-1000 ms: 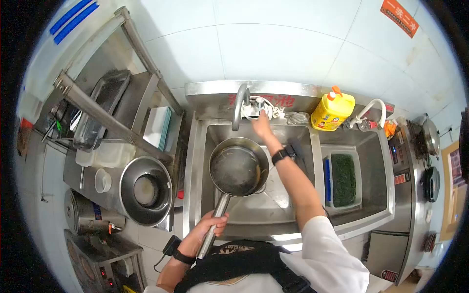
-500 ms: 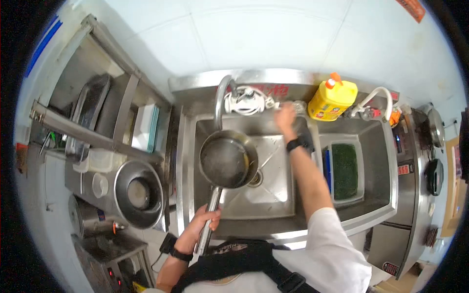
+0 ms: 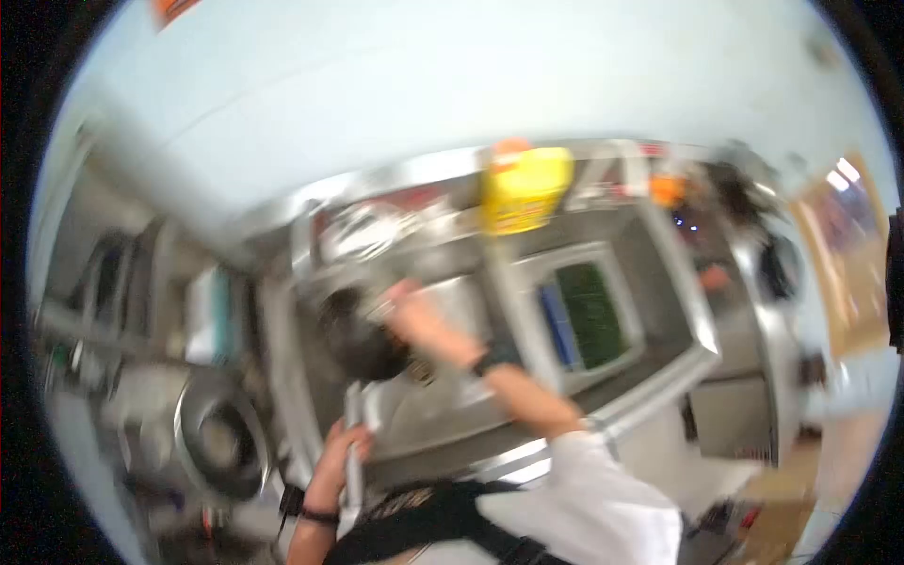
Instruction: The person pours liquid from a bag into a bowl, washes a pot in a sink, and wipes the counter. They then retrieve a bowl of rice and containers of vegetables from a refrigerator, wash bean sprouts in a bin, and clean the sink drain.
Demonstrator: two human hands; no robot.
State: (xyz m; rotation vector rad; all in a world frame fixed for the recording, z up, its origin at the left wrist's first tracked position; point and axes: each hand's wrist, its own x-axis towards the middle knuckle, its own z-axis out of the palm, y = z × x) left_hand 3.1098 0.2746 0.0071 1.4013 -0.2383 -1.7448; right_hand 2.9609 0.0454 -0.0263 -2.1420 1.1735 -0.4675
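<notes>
Blur covers much of the view. My left hand [image 3: 341, 452] is wrapped round the handle of a dark metal pan [image 3: 360, 344], which is over the left basin of a steel sink [image 3: 433, 428]. Beside the pan's right edge is my right hand [image 3: 407, 309]; its fingers are smeared, and whether they hold anything cannot be made out. The curved faucet [image 3: 303, 250] stands at the basin's back left. White coiled tubing [image 3: 363, 233] lies behind the basin.
A yellow jug [image 3: 527, 191] with an orange cap stands on the sink's back ledge. The right basin holds a white tray [image 3: 633, 320] with a green pad [image 3: 589, 315] and a blue strip. A large steel bowl [image 3: 196, 435] is at the left, below metal shelves.
The view has swung right and tilted. My right hand has moved from the back ledge to beside the pan. My left hand still grips the pan's handle.
</notes>
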